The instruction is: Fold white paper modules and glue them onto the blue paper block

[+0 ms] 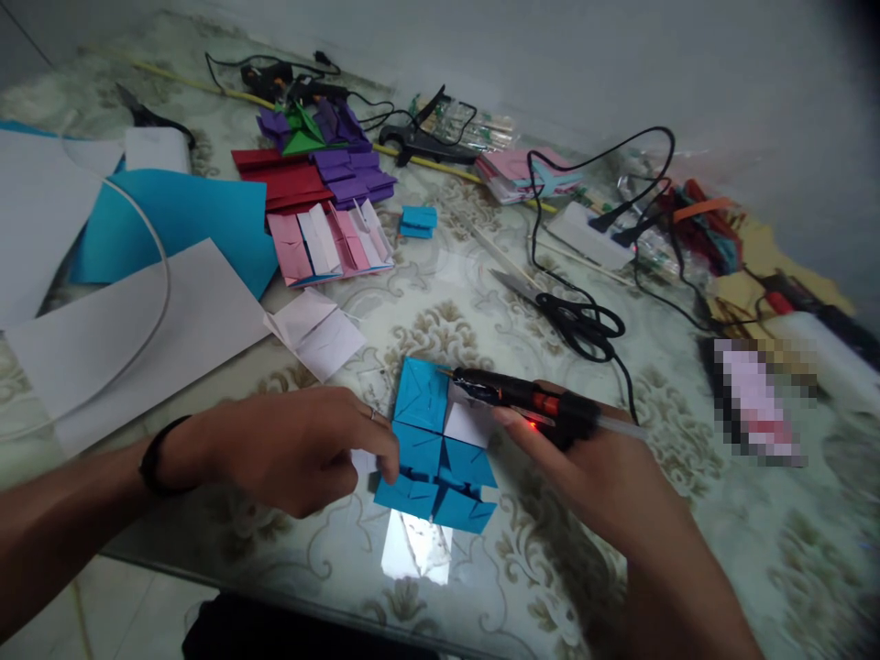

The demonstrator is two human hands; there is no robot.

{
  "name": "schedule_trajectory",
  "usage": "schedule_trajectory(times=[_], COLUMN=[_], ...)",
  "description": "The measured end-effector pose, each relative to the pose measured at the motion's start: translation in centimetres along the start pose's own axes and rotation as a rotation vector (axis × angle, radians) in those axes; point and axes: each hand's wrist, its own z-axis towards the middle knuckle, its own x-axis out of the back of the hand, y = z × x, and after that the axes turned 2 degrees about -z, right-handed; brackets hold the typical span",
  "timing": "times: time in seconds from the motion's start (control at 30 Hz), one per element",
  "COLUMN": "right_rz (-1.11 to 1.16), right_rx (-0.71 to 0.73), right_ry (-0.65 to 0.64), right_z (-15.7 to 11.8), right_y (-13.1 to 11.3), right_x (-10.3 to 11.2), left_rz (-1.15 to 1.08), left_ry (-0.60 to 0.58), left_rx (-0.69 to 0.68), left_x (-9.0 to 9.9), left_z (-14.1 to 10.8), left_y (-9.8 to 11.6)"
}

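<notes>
A hot glue gun (522, 396) is in my right hand (598, 467), its fingers closed round the handle. A clear glue stick (622, 427) pokes from its back, and a small red light glows on its side. The nozzle points left, at the upper right corner of the folded blue paper (421, 449). That piece lies flat on the table, made of joined squares with flaps raised at the near end and a white part at the upper right. My left hand (302, 449) is curled, its index fingertip pressing the paper's left edge; its thumb is largely hidden.
Black scissors (574, 321) lie beyond my right hand, near the gun's cord. White sheets (148, 335) and blue sheets (185, 225) cover the left. Folded pink-and-white paper (330, 243), red paper (279, 179) and a small blue piece (418, 222) lie farther back, near a power strip (591, 234).
</notes>
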Motion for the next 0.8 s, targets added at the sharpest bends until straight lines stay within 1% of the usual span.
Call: schedule_trajectory(times=[0.2,0.33,0.5,0.7,0.8], right_rz=[0.002,0.034,0.096,0.107,0.097], right_rx=[0.030,0.084,0.106,0.100,0.085], right_ry=[-0.042,-0.108,-0.195,-0.207,-0.182], right_z=[-0.1,-0.2,-0.3,-0.2,-0.4], right_y=[-0.2,-0.5,-1.1,-1.4,-1.3], right_x=[0.5,0.6,0.3,-0.1,-0.1], left_rz=[-0.006,-0.022,-0.019,0.003,0.000], left_ry=[-0.006,-0.011,-0.021,-0.011,-0.008], left_rx=[-0.002,-0.006,-0.004,-0.002,-0.016], left_x=[0.1,0.1,0.0,0.0,0.0], left_z=[0.0,0.0,0.0,0.0,0.0], left_y=[0.1,0.1,0.0,0.1,0.1])
